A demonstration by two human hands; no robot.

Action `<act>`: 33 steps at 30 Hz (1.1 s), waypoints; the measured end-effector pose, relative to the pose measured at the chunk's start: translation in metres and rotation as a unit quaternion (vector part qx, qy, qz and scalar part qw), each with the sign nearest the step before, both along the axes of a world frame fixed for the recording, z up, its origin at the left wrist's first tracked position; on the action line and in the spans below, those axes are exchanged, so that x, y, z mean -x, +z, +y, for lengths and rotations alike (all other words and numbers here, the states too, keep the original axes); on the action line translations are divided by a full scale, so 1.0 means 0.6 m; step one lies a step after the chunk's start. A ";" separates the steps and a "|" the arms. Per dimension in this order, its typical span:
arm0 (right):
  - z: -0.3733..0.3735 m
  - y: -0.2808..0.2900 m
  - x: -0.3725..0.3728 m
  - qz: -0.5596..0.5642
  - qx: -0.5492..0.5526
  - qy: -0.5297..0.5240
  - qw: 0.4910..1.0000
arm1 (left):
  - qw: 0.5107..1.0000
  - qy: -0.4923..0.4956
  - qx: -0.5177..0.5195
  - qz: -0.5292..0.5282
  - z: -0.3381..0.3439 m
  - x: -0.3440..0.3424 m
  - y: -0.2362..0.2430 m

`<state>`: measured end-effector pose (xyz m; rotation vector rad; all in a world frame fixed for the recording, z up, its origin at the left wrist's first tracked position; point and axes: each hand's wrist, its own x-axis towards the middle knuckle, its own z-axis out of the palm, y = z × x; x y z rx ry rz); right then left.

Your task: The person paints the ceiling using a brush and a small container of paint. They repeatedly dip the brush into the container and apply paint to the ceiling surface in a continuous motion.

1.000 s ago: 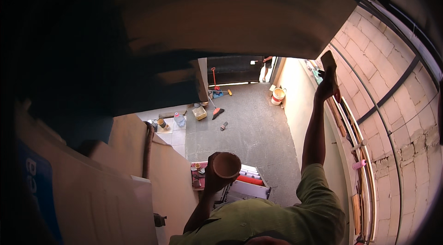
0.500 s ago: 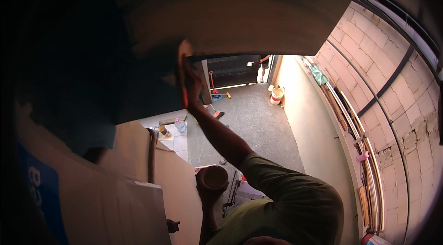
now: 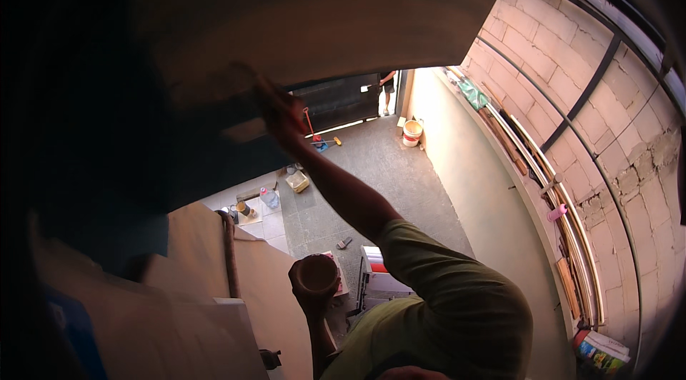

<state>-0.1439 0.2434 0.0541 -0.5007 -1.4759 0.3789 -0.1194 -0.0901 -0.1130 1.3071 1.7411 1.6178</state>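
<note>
My right hand [image 3: 284,114] is raised high against the underside of a pale plastered slab [image 3: 321,15]. It grips a thin flat tool [image 3: 263,85] whose tip touches the slab's edge; I cannot tell the tool's kind. My left hand [image 3: 312,293] is lower, near my chest, shut around a round brown cup-like container [image 3: 316,273] with its open mouth upward. My green sleeve [image 3: 429,273] fills the lower middle.
Far below lies a grey floor with an orange-and-white bucket [image 3: 412,131], a plastic bottle [image 3: 269,198], a small box [image 3: 296,181] and a white case [image 3: 382,281]. Another person [image 3: 388,82] stands in the doorway. A block wall [image 3: 607,108] with long boards and pipes [image 3: 532,147] runs on the right.
My right hand swung from the right-hand wall across to the slab at upper left and now rests at its edge. My left hand has stayed low with the container.
</note>
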 end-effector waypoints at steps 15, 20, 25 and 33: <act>0.093 -0.030 -0.459 -0.109 0.427 -0.176 0.880 | 0.996 -0.072 -0.037 0.023 0.048 -0.012 -0.012; -0.036 0.028 -0.103 0.068 -0.016 0.071 0.995 | 0.997 -0.058 -0.039 0.011 0.040 0.001 -0.026; 0.000 0.040 0.133 -0.034 -0.134 0.048 0.989 | 0.997 -0.009 -0.053 0.050 0.018 0.012 0.020; -0.004 0.129 0.133 -0.010 -0.143 0.069 0.987 | 0.998 -0.020 -0.051 0.038 0.025 0.027 -0.012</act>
